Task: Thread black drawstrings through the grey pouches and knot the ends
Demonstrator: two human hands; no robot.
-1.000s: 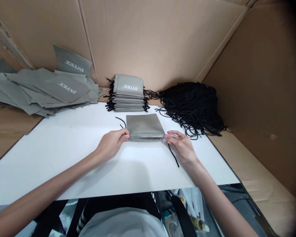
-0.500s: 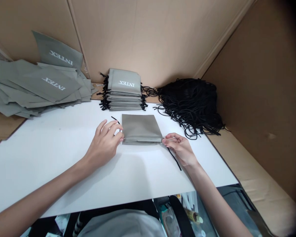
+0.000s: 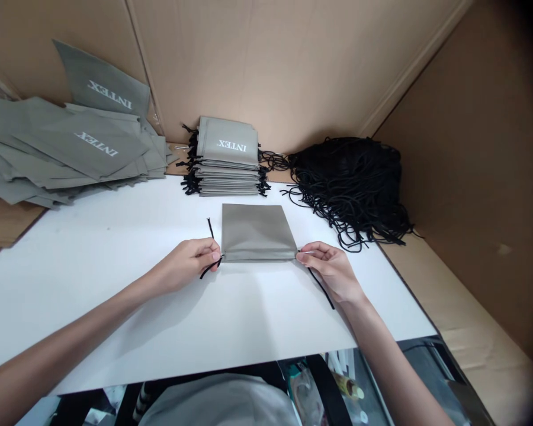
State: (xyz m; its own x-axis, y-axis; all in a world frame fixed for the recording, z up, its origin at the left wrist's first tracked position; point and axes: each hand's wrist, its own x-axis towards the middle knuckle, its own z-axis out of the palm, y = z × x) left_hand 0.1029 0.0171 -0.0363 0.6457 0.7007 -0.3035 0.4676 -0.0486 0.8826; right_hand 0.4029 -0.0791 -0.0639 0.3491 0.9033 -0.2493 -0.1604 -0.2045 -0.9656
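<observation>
A flat grey drawstring pouch (image 3: 258, 232) lies plain side up on the white table, its hemmed edge toward me. At the hem's left end, my left hand (image 3: 195, 261) is closed in a pinch on a black cord (image 3: 210, 228), whose ends stick out above and below the fingers. A small shiny bit shows by those fingertips, too small to name. My right hand (image 3: 331, 269) pinches at the hem's right corner, where another length of black cord (image 3: 322, 289) trails from under it toward me. Something thin and pale shows at the right fingertips.
Behind the pouch stands a stack of corded INTEX pouches (image 3: 228, 155). A tangled heap of black cords (image 3: 350, 183) lies at the back right. Loose grey pouches without cords (image 3: 71, 148) are piled at the left. Cardboard walls (image 3: 257, 59) enclose the table (image 3: 160, 343).
My left hand has gone from loosely spread fingers to a closed pinch at the hem's left end, and more black cord shows there. My right hand keeps its pinch at the right corner.
</observation>
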